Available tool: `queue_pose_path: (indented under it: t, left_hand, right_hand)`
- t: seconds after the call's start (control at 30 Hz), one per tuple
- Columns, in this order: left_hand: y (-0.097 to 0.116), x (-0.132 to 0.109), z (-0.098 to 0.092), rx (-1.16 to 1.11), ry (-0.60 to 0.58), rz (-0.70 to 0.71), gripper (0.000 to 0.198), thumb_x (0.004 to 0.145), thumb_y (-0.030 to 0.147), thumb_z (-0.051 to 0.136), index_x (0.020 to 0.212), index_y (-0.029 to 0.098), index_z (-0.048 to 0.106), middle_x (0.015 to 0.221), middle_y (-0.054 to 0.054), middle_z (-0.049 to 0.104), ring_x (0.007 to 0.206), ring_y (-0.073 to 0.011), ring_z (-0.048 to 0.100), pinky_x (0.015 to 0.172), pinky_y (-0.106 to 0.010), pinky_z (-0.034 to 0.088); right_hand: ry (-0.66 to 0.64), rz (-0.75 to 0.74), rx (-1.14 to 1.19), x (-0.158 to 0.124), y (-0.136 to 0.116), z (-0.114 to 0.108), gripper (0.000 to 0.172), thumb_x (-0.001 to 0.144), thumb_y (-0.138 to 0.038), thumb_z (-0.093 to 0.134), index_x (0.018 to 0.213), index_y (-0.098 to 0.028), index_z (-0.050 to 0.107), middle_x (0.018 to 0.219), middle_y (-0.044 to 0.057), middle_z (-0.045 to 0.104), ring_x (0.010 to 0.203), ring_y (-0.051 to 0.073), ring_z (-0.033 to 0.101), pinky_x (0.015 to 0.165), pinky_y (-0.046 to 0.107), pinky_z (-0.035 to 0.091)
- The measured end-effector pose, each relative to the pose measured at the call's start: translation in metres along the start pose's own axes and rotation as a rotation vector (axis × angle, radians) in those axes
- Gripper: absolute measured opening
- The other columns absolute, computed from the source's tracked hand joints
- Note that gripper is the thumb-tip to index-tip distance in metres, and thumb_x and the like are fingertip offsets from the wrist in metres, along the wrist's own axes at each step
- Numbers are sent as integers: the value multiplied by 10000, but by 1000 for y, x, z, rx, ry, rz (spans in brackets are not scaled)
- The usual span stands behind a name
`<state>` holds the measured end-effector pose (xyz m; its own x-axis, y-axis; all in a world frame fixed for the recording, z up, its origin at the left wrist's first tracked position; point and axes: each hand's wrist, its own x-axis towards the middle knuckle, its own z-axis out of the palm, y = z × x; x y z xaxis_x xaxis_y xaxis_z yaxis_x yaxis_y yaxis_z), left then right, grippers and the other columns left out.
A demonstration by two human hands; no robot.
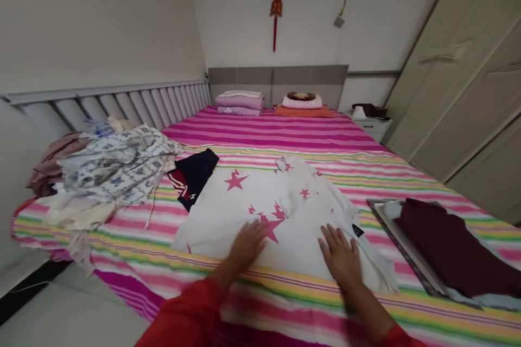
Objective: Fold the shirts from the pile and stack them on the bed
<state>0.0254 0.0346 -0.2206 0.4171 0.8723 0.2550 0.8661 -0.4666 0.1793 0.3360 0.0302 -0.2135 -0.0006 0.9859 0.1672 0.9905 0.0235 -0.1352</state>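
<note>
A white T-shirt with pink stars (228, 206) lies spread on the striped bed sheet, its sleeves toward the right. My left hand (249, 244) rests flat on the shirt's near part, beside a large pink star. On the right, my right hand (341, 256) lies on the white cloth with fingers spread, close to a small dark label (357, 230). Neither hand grips anything. Next to the shirt's far left corner is a dark navy garment (198, 171) with a red and white striped part.
A loose heap of clothes (118, 162) lies at the left by the bed rail (122, 100). Folded clothes with a maroon piece (456, 246) on top are stacked at the right. Folded bedding (240, 102) sits by the headboard (252, 76). A wardrobe (459, 76) stands at the right.
</note>
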Motion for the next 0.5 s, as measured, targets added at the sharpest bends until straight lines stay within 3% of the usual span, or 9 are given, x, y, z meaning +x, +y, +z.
queue_pose_path:
  t: [0.13,0.23,0.33,0.43,0.5]
  left_hand:
    - [-97,-27,-46,154,21,-280,484,955,357,357,1408,244,486,1482,-64,473,1409,-247,370,1155,-474,280]
    - [-128,-30,-65,241,60,-503,486,948,320,339,1393,225,507,1493,-73,457,1425,-282,333,1164,-547,219]
    - [-110,-20,-60,272,169,-635,505,955,303,301,1390,151,506,1504,-132,429,1433,-331,302,1130,-620,227]
    - [-66,-5,-35,191,175,-395,495,964,328,312,1403,193,495,1505,-111,431,1426,-296,328,1127,-570,282]
    - [-40,5,-17,139,127,-266,475,966,328,326,1400,243,499,1483,-74,469,1403,-269,377,1123,-540,311]
  right_hand:
    - [-15,44,-45,-2,15,-4,560,978,-429,209,1457,-249,435,1526,33,419,1434,229,306,1145,483,212]
    - [-28,66,-54,-2,9,-8,548,981,-405,221,1458,-241,434,1526,31,419,1435,220,306,1155,466,206]
    - [-35,116,-35,0,1,-10,534,980,-380,239,1454,-239,440,1526,36,418,1436,228,304,1154,483,209]
    - [-26,177,28,-1,-19,-9,530,981,-380,246,1442,-227,458,1531,70,404,1431,274,314,1127,559,232]
    - [-20,60,105,-1,-41,-8,527,984,-401,266,1456,-240,437,1542,78,381,1438,283,301,1121,578,238]
